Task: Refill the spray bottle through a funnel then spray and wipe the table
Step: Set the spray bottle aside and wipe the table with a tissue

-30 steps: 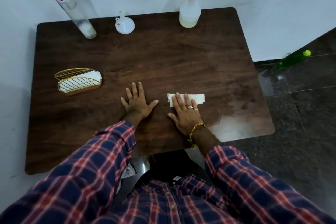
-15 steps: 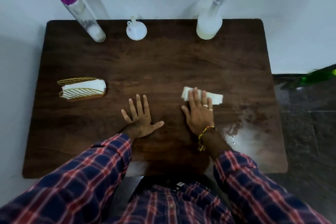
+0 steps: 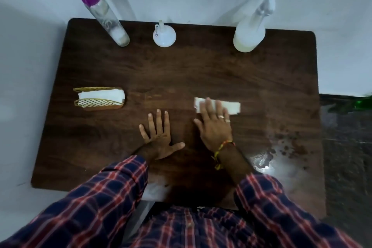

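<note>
Right hand [image 3: 214, 127] fingers flat, pressing folded tissue [image 3: 231, 106] near table [image 3: 281, 86] front edge; soft, tears wet. Left hand [image 3: 159, 139] splayed, empty.

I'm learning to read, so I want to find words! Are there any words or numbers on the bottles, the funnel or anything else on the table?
Sticker on the white funnel: dark marks, too small and blurred to read.
Spray bottle: no text shows.
Purple-capped bottle: no text shows.
Gold napkin holder and the folded tissue under the right hand: no text shows.
So nothing here can be read.
</note>
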`<state>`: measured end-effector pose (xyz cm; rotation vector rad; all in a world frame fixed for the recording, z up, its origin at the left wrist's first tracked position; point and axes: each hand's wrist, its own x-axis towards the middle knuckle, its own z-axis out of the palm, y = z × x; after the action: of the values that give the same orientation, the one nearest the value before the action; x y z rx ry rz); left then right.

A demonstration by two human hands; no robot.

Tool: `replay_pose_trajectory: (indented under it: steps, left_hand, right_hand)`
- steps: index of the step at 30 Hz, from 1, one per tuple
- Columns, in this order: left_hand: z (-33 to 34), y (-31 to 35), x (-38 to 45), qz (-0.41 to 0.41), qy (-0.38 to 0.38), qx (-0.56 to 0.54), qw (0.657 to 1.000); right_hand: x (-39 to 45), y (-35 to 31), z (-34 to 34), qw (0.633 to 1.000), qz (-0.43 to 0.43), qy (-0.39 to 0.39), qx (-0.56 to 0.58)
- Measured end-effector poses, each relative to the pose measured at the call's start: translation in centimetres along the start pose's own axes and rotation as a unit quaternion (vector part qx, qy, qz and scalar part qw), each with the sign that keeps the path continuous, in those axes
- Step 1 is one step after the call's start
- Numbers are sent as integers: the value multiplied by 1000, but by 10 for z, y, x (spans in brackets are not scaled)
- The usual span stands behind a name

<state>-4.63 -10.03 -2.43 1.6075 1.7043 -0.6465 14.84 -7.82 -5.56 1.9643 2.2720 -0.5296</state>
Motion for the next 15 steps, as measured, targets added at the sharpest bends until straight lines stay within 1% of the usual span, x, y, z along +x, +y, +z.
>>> replay_pose_trajectory:
  steps: [2,3,4,6,9,11,12,13,14,15]
  left_hand:
    - [-1,-2,1,5,-13,-2,1000]
    - [-1,-2,1,6,-15,-3,1000]
    - [-1,-3,2,7,-14,-4,1000]
    - [0,-3,4,6,-15,-4,1000]
    - [3,-1,4,1,-9,1,1000]
    - [5,-1,4,-3,7,-4,1000]
    - [6,-1,4,-2,10,-6,1000]
    - [6,-1,4,1,10,-6,1000]
    - [7,-1,4,3,10,-4,1000]
    - [7,-1,4,3,13,-4,1000]
  right_hand:
    - [-15,33,2,993,105,41,25]
    - [-19,47,0,987,149,46,36]
    - [-19,57,-3,983,174,46,40]
    - [-15,60,-4,983,171,50,35]
    - [-15,35,-1,993,107,53,22]
    - [-37,11,8,998,62,32,3]
    - [-52,4,12,998,53,16,-3]
    - [-68,4,17,998,60,9,-8]
    - [-82,9,20,996,89,9,-6]
    - [-92,17,20,990,138,18,-1]
